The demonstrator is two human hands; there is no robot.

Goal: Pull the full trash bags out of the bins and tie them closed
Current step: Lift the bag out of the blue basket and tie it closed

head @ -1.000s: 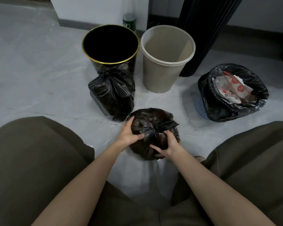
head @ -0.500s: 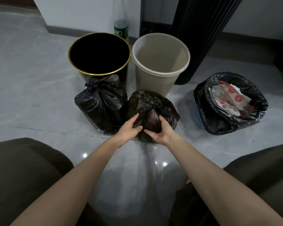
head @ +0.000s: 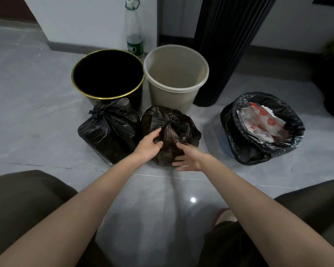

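Two knotted trash bags are sitting side by side on the grey floor (head: 37,116), just on the near side of two emptied bins. The brown-black bag (head: 175,130), tied at its top, is lying directly in front of the beige bin (head: 172,99). The left hand (head: 149,146) is gripping the bag's left flank, thumb above and fingers curling into the plastic. The right hand (head: 188,158) is hanging open at the bag's near right side, fingers spread and relaxed (whether they are actually touching the film is hard to tell). Just beside this bag on the left, a black bag (head: 108,132) is sitting with its own knot up, in front of the black bin (head: 106,78) with the gold rim.

Well apart on the right, a blue basket (head: 225,145) is holding a black liner (head: 247,151) not yet pulled out, its mouth gaping around white and red wrappers (head: 262,122). A clear bottle (head: 134,35) is standing by the far wall behind the two bins, and a dark pleated curtain (head: 226,54) is hanging down to the right of the beige one. Olive trousers (head: 21,199) are filling both near corners.
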